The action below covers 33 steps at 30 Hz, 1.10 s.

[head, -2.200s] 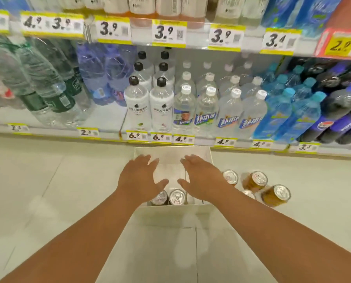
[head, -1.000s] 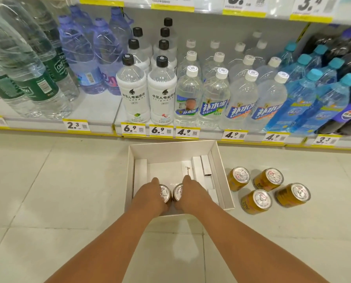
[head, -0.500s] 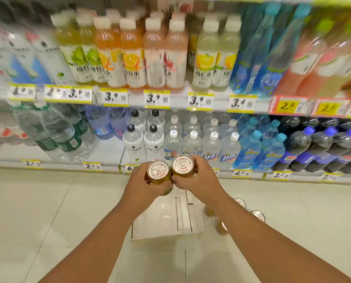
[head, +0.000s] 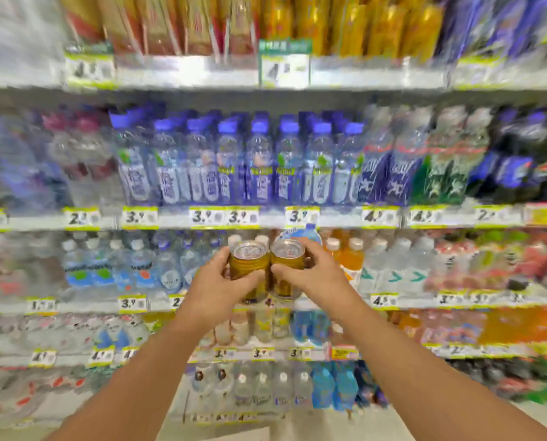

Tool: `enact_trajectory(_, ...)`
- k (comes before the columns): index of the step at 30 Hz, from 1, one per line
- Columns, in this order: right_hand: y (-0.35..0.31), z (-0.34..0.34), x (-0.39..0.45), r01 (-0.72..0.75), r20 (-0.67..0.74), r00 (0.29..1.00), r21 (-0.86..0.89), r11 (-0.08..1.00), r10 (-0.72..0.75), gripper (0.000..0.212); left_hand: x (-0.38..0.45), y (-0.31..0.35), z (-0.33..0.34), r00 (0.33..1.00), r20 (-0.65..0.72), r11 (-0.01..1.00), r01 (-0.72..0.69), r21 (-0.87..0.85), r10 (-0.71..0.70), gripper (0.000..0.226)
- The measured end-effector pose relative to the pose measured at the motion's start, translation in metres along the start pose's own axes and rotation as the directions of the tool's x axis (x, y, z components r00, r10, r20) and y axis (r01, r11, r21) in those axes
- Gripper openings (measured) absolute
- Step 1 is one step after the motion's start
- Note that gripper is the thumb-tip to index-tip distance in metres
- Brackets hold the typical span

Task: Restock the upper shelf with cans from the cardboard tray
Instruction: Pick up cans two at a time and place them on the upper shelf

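Observation:
My left hand [head: 216,289] grips a gold can [head: 248,265] with a silver top, held upright. My right hand [head: 308,275] grips a second gold can [head: 286,262] right beside it, and the two cans touch. Both are raised in front of the shelving at about the height of the third shelf from the top. The upper shelf [head: 202,71] runs across the top of the view, with blurred gold cans [head: 390,23] standing on its right part. The cardboard tray is out of view.
Shelves of bottled drinks fill the view: blue-capped water bottles [head: 259,163] in the row below the top, clear and orange bottles [head: 348,259] behind my hands. Yellow-edged price tags [head: 202,216] line each shelf edge. A strip of pale floor [head: 329,424] shows at the bottom.
My hands closed on the two cans in the tray and lifted them up together. The view swung up from the floor to the higher shelves, and tray and loose cans left the view.

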State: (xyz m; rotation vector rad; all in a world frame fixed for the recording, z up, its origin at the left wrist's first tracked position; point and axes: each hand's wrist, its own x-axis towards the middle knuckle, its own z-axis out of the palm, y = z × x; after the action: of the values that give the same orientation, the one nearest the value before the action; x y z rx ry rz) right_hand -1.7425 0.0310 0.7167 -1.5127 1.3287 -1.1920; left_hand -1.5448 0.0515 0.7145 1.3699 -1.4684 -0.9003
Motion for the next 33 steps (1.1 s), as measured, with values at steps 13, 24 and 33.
enact_trajectory(13, -0.293, -0.179, 0.051, 0.194, 0.009, 0.981, -0.039, 0.98, -0.194, 0.054, 0.053, 0.352, -0.024, 0.957, -0.144, 0.967, -0.246, 0.059, 0.252, 0.043)
enact_trajectory(24, -0.36, -0.202, 0.132, 0.222, -0.045, 0.972, -0.153, 0.963, -0.231, 0.083, 0.131, 0.434, -0.044, 0.946, -0.177, 0.957, -0.246, 0.152, 0.271, 0.033)
enact_trajectory(33, -0.368, -0.242, 0.204, 0.18, -0.178, 0.962, -0.155, 0.971, -0.206, 0.055, 0.249, 0.448, -0.03, 0.901, -0.292, 0.939, -0.263, 0.219, 0.321, 0.069)
